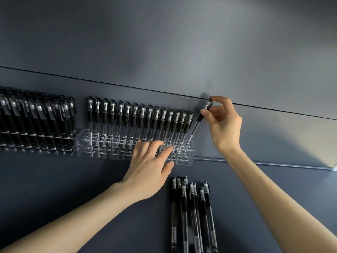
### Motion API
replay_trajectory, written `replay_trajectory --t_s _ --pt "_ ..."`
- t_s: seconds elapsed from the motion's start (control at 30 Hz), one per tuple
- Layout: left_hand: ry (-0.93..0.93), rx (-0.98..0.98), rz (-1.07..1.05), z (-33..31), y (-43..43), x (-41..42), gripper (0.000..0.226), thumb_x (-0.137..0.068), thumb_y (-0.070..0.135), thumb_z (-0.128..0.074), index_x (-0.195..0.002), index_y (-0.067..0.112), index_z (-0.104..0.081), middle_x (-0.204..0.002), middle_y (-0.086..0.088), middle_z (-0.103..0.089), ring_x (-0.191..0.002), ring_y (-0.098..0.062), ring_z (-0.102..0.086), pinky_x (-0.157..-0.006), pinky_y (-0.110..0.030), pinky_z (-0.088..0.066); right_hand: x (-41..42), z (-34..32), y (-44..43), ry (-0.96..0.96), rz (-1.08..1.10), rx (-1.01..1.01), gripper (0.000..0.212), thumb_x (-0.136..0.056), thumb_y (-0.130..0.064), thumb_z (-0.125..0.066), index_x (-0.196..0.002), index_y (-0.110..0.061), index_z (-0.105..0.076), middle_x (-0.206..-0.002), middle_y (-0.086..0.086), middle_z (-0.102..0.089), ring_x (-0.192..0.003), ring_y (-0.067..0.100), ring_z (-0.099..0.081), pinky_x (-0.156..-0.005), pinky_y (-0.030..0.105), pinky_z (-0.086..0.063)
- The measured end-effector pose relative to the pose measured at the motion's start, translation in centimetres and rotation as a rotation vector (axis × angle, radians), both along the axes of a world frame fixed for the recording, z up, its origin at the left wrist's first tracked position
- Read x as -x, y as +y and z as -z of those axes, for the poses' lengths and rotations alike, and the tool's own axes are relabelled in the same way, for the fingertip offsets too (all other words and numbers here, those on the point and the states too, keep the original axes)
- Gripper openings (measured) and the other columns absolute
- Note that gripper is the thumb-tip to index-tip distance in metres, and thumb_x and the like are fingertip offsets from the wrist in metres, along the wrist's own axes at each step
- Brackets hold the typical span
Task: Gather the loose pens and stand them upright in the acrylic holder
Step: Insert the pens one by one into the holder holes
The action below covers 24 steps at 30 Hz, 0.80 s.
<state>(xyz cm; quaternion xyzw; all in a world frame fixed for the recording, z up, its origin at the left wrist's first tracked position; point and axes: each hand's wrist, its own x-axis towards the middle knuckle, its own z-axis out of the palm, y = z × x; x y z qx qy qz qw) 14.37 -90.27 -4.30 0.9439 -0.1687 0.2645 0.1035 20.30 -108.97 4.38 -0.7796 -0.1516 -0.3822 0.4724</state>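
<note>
A clear acrylic holder (102, 152) with rows of round holes stands on the dark table against the back wall. Its back row is filled with several upright black pens (142, 117). My right hand (224, 123) pinches the cap end of one black pen (197, 123), which stands tilted with its tip in the back-right corner hole. With straight fingers, my left hand (147, 168) rests flat on the holder's right part. Several loose black pens (193, 212) lie side by side on the table below the holder.
A second holder (36, 139) packed with several black pens stands to the left, touching the first one. The dark wall rises right behind both holders. A thin ledge edge (264, 163) runs along the table to the right.
</note>
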Motion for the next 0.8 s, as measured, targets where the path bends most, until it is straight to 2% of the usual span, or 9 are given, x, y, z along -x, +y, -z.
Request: replay_trajectory --t_s 0.1,0.2,0.27,0.37,0.43,0.53,0.6,0.7,0.8 --pt "0.015 -0.001 -0.001 -0.2 0.0 0.1 0.05 -0.088 0.044 -0.034 -0.117 0.017 -0.064 -0.111 -0.005 -0.06 -0.102 -0.021 -0.035 -0.092 -0.057 -0.042 -0.3 0.7 0.1 0.061 -0.008 0.09 0.027 -0.086 -0.014 -0.069 -0.11 -0.016 -0.058 -0.072 -0.011 -0.064 -0.064 -0.002 -0.057 -0.068 0.012 -0.044" --pt "0.02 0.01 -0.005 -0.1 0.0 0.1 0.051 -0.089 0.044 -0.032 -0.119 0.017 -0.063 -0.114 -0.005 -0.06 -0.104 -0.021 -0.033 -0.094 -0.058 -0.041 -0.1 1.9 0.3 0.105 -0.015 0.165 0.027 -0.087 -0.013 -0.068 -0.112 -0.015 -0.058 -0.075 -0.004 -0.068 -0.065 0.01 -0.058 -0.073 0.019 -0.045" --pt "0.015 0.003 -0.014 -0.1 0.0 0.1 0.052 -0.089 0.044 -0.032 -0.119 0.017 -0.063 -0.114 -0.005 -0.06 -0.104 -0.021 -0.033 -0.093 -0.057 -0.042 0.1 2.5 0.3 0.105 -0.008 0.181 0.027 -0.088 -0.011 -0.066 -0.113 -0.015 -0.058 -0.076 -0.005 -0.068 -0.07 0.016 -0.061 -0.077 0.023 -0.046" --pt "0.042 -0.036 -0.035 -0.2 0.1 0.2 0.051 -0.089 0.045 -0.032 -0.118 0.018 -0.063 -0.112 -0.004 -0.06 -0.104 -0.024 -0.042 -0.091 -0.056 -0.044 0.1 2.7 0.3 0.092 -0.009 0.171 0.028 -0.087 -0.006 -0.065 -0.113 -0.015 -0.06 -0.078 -0.01 -0.065 -0.074 0.012 -0.063 -0.077 0.019 -0.047" --pt "0.11 -0.057 -0.029 -0.3 0.0 0.3 0.057 -0.089 0.048 -0.026 -0.124 0.019 -0.06 -0.119 -0.005 -0.058 -0.109 -0.028 -0.05 -0.098 -0.057 -0.038 0.1 2.7 0.2 0.072 -0.015 0.171 0.031 -0.085 -0.003 -0.066 -0.113 -0.015 -0.061 -0.087 -0.005 -0.064 -0.077 0.008 -0.061 -0.074 0.014 -0.046" --pt "0.158 -0.052 -0.009 -0.7 0.0 0.4 0.075 -0.085 0.054 -0.007 -0.14 0.019 -0.043 -0.137 -0.005 -0.044 -0.126 -0.03 -0.04 -0.112 -0.054 -0.016 0.5 2.7 0.0 0.057 -0.008 0.211 0.035 -0.085 -0.003 -0.066 -0.118 -0.016 -0.061 -0.098 -0.006 -0.058 -0.078 -0.003 -0.057 -0.073 0.006 -0.044" --pt "0.151 -0.032 -0.008 -0.9 0.0 0.8 0.079 -0.083 0.056 -0.004 -0.142 0.017 -0.039 -0.14 -0.006 -0.039 -0.129 -0.029 -0.036 -0.113 -0.051 -0.013 1.3 2.8 -0.3 0.069 -0.001 0.216 0.036 -0.086 -0.006 -0.066 -0.12 -0.016 -0.06 -0.102 -0.01 -0.054 -0.078 -0.007 -0.056 -0.072 0.008 -0.045" --pt "0.163 0.027 0.014 -1.5 -0.5 2.5 0.075 -0.085 0.059 -0.007 -0.14 0.019 -0.038 -0.141 -0.001 -0.036 -0.13 -0.024 -0.033 -0.11 -0.042 -0.02 3.1 2.9 -0.8 0.123 -0.003 0.192 0.025 -0.09 -0.012 -0.062 -0.115 -0.012 -0.059 -0.107 -0.004 -0.058 -0.082 -0.002 -0.056 -0.069 0.006 -0.043" --pt "0.317 0.178 0.038 -2.3 -1.4 5.3 0.057 -0.093 0.06 -0.027 -0.135 0.024 -0.039 -0.133 0.009 -0.039 -0.126 -0.012 -0.033 -0.104 -0.03 -0.024 5.8 3.6 -1.3 0.24 -0.068 0.215 0.011 -0.092 -0.012 -0.059 -0.102 -0.014 -0.063 -0.103 -0.001 -0.062 -0.084 -0.001 -0.057 -0.069 0.004 -0.041"
